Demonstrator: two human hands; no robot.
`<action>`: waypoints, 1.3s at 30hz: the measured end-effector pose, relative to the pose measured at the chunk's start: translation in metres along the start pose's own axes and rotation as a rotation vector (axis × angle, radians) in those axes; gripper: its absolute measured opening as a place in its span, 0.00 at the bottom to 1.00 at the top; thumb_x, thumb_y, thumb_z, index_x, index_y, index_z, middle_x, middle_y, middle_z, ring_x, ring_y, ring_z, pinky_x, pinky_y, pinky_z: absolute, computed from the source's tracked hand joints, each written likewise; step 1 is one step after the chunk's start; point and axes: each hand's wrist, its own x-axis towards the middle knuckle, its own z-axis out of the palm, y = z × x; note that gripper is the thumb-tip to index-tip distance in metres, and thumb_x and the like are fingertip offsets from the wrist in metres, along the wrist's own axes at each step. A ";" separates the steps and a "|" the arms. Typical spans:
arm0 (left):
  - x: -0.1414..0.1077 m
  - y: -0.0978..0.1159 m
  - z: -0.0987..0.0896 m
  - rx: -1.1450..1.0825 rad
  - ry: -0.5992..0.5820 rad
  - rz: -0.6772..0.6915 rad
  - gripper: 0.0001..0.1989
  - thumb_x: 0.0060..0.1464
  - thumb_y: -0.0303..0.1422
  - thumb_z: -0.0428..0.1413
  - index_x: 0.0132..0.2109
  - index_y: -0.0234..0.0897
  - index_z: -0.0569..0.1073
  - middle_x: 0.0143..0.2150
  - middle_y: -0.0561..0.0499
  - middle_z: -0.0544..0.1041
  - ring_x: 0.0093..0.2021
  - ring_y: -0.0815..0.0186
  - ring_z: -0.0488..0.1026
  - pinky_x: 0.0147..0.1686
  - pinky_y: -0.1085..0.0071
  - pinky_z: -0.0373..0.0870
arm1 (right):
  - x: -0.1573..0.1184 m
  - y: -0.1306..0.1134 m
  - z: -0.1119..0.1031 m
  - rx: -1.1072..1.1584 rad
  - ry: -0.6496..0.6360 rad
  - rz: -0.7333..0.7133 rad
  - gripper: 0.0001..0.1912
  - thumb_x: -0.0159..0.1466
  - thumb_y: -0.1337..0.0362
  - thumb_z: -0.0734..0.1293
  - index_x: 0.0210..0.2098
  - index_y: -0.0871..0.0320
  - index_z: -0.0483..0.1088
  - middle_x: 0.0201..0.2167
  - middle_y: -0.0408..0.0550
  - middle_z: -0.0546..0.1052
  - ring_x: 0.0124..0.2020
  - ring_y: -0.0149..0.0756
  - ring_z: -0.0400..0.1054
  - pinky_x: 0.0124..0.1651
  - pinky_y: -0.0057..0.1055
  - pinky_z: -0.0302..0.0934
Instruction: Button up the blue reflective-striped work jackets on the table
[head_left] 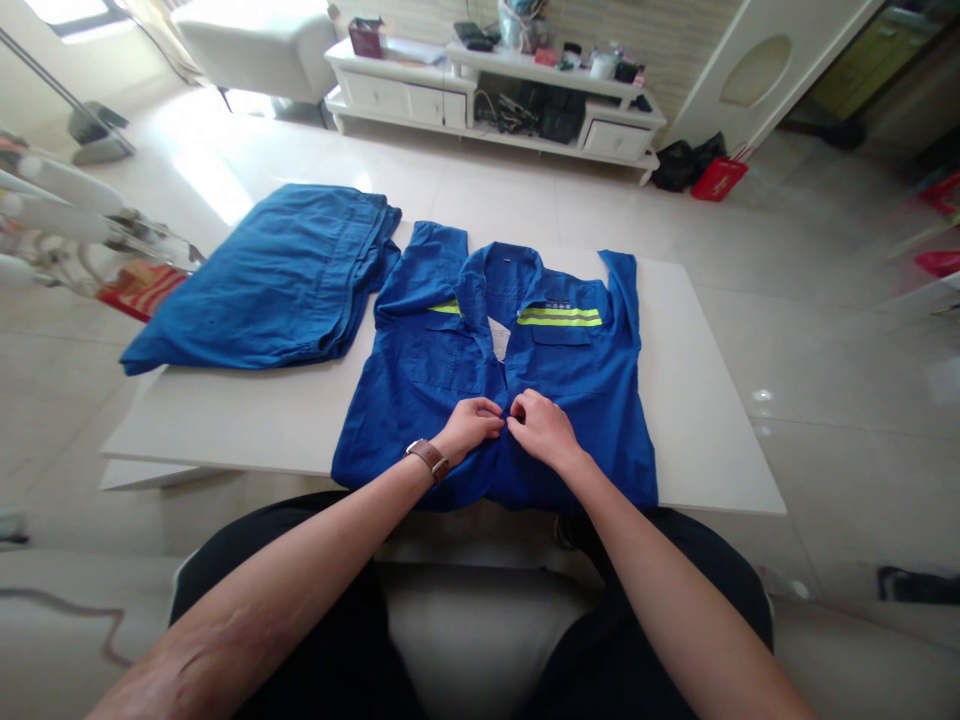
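A blue work jacket (585, 400) lies spread face up on the white table (697, 400), its collar pointing away from me. Yellow-green and grey reflective strips cross its chest, and the neck gapes in a V with a pale patch inside. My left hand (474, 424), below a brown-strapped watch (427, 460), pinches the front edge near the middle. Close beside it, my right hand (541, 424) has its fingers curled and pinched on the other front edge. Any button or fastener between the fingertips is too small to make out. The jacket's hem hangs at the table's near edge.
Folded blue cloth (262, 280) is stacked on the table's left end. Beyond stand a white low cabinet (390, 95) with small items and a red bag (718, 178) on the tiled floor. A rack-like object (67, 210) is at far left.
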 end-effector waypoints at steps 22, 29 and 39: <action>-0.003 0.007 -0.003 0.081 -0.059 0.023 0.15 0.44 0.19 0.65 0.36 0.35 0.69 0.21 0.57 0.74 0.21 0.73 0.68 0.24 0.77 0.65 | 0.010 0.008 0.013 0.272 0.054 -0.003 0.08 0.64 0.67 0.65 0.28 0.56 0.68 0.33 0.43 0.73 0.34 0.32 0.66 0.39 0.28 0.57; -0.003 0.014 -0.005 0.023 -0.043 -0.076 0.14 0.48 0.17 0.62 0.38 0.35 0.69 0.21 0.56 0.73 0.20 0.74 0.69 0.24 0.79 0.65 | 0.003 0.003 0.006 0.130 0.080 -0.165 0.06 0.68 0.68 0.64 0.33 0.55 0.68 0.37 0.46 0.73 0.37 0.34 0.67 0.40 0.30 0.57; -0.001 0.011 -0.005 -0.166 -0.011 -0.113 0.10 0.55 0.17 0.59 0.38 0.34 0.69 0.24 0.54 0.73 0.22 0.75 0.70 0.27 0.80 0.69 | 0.001 0.005 -0.006 0.025 0.016 -0.331 0.04 0.68 0.69 0.65 0.36 0.56 0.71 0.39 0.46 0.73 0.37 0.33 0.69 0.40 0.29 0.57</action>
